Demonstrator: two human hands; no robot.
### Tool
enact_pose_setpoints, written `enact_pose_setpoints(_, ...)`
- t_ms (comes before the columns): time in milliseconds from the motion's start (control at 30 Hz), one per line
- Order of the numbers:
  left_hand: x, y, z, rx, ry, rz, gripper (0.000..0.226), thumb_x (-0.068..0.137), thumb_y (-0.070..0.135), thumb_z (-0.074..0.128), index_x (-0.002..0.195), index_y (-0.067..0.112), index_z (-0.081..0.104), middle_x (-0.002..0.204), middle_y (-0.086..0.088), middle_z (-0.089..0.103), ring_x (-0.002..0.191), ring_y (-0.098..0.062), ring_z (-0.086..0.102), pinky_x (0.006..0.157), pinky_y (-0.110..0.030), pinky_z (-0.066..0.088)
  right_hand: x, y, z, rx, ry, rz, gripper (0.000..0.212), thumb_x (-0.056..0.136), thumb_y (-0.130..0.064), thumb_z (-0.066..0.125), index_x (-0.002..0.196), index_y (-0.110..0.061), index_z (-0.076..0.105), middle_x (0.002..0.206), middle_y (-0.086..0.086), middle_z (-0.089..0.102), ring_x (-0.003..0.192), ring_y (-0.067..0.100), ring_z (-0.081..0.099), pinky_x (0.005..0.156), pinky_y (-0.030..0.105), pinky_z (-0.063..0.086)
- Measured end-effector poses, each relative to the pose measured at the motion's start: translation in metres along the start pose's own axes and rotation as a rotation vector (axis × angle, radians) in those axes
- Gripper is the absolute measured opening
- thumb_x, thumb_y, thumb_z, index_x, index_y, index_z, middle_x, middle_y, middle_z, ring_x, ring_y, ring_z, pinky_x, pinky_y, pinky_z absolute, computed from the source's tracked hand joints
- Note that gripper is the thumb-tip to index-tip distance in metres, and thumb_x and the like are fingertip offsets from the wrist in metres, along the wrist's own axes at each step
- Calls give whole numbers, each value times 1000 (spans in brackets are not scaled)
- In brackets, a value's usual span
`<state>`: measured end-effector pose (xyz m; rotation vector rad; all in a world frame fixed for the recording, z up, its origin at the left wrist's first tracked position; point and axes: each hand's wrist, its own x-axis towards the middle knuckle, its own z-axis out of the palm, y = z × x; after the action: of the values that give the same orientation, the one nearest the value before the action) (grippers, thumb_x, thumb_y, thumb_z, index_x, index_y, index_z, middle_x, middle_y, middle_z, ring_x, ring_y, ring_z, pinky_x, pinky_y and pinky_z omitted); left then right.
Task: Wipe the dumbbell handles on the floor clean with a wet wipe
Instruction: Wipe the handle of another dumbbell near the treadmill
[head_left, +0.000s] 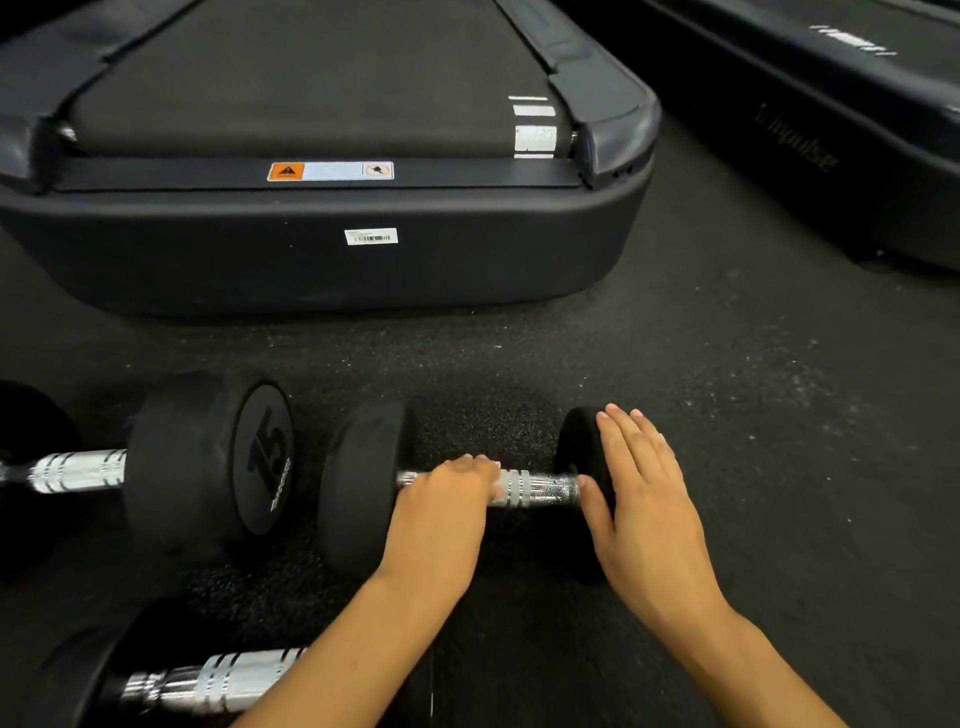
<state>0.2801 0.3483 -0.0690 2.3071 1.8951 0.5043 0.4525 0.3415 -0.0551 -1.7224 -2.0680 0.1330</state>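
A small black dumbbell lies across the dark rubber floor (779, 415), its chrome handle (540, 488) running between two round heads. My left hand (441, 504) grips the left half of that handle, fingers curled over it. A pale sliver shows under the fingertips; whether it is the wet wipe I cannot tell. My right hand (644, 493) rests flat on the dumbbell's right head (574, 441), fingers straight and thumb down beside the handle's end.
A bigger dumbbell marked 15 (208, 457) lies just to the left, almost touching the small one's left head (363, 483). Another dumbbell's chrome handle (218, 680) lies under my left forearm. A treadmill's rear end (332, 260) stands ahead, a second treadmill (831, 145) at the far right.
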Motion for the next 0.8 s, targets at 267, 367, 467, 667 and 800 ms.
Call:
enact_pose_setpoints(267,0,-11,19,-71,26,243,30,70,22,50,85,11,74,88,-4,73,83,-17,70,60,-30,58,0,1,2,4,7,8,56,87,-16,58,138,-4,37,145,8,37,138,21,23,112,37,17)
enact_pose_setpoints(367,-2,-13,13,5,44,298,36,69,16,41,82,8,74,87,-7,73,81,-18,71,62,-29,58,1,1,3,6,23,10,55,86,-15,59,137,-4,38,144,8,39,137,22,25,112,37,18)
enact_pose_setpoints(467,2,-6,11,-54,-1,296,27,66,14,52,81,8,74,86,-7,73,79,-19,71,59,-29,58,1,0,5,-1,51,12,54,85,-11,60,135,-2,41,141,10,42,135,24,28,112,38,19)
enact_pose_setpoints(667,4,-1,9,-80,-95,323,32,70,18,44,81,12,74,87,-5,73,80,-17,71,57,-29,57,-2,2,8,-12,86,-9,50,88,-16,52,134,-2,41,140,10,43,135,22,26,111,33,16)
enact_pose_setpoints(800,9,5,8,-99,-124,296,42,70,25,35,81,19,75,87,2,74,79,-10,70,58,-24,56,-2,0,8,-20,75,-2,53,86,-22,45,135,-2,40,140,10,43,135,22,26,111,32,14)
